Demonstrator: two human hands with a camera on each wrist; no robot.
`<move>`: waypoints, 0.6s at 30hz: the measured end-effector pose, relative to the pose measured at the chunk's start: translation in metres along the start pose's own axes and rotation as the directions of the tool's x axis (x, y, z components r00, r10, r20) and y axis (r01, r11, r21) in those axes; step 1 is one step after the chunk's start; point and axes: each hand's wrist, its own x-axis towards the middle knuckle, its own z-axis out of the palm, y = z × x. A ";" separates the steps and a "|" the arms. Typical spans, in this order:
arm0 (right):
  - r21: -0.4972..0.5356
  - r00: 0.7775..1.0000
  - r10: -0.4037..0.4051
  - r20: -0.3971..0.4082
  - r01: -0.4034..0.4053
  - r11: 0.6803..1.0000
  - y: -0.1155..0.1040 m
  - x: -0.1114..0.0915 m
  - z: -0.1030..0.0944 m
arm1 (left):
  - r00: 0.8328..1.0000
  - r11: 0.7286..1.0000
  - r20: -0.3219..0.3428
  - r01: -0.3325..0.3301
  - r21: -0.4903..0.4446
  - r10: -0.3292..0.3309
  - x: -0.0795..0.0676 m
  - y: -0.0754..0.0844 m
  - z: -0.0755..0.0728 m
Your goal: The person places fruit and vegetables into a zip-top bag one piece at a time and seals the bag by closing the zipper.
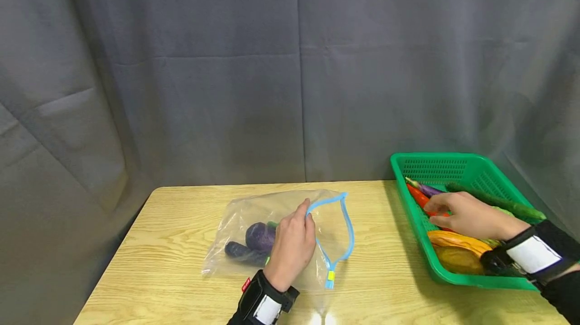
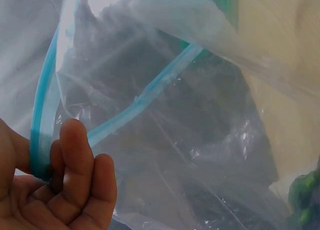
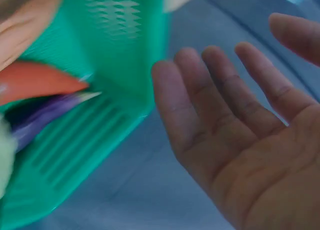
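A clear zip bag (image 1: 272,204) lies on the table with a blue zip edge (image 1: 351,234) around its mouth. My left hand (image 1: 292,247) pinches that edge between thumb and curled fingers, holding the mouth apart. Inside the bag, partly behind the hand, are a round purple eggplant (image 1: 259,237) and a long dark vegetable (image 1: 242,252). Over the green basket (image 1: 410,234) hovers my right hand (image 1: 466,214); its fingers are loosely extended in the right wrist view and hold nothing. Near its fingertips are a red pepper (image 1: 417,195) and a slim purple eggplant (image 1: 429,190).
Also in the basket are a long cucumber (image 1: 503,201), a ridged orange-yellow vegetable (image 1: 457,239) and a brownish oval one (image 1: 455,259). A yellow slider (image 1: 331,275) sits at the zip's near end. Grey curtain (image 1: 217,88) hangs behind the wooden table (image 1: 158,244).
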 end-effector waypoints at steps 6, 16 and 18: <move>-0.105 0.992 -0.076 0.105 0.087 0.991 0.034 -0.012 0.022 | 1.000 1.000 0.029 0.011 -0.015 -0.010 -0.001 0.000 0.002; -0.041 0.953 0.067 0.294 -0.058 0.998 0.052 -0.027 0.032 | 1.000 1.000 0.004 -0.018 0.016 0.018 0.001 0.003 0.005; -0.005 0.953 0.023 0.303 -0.022 1.000 0.055 -0.029 0.035 | 1.000 0.999 -0.007 -0.027 0.022 0.027 0.001 0.003 0.005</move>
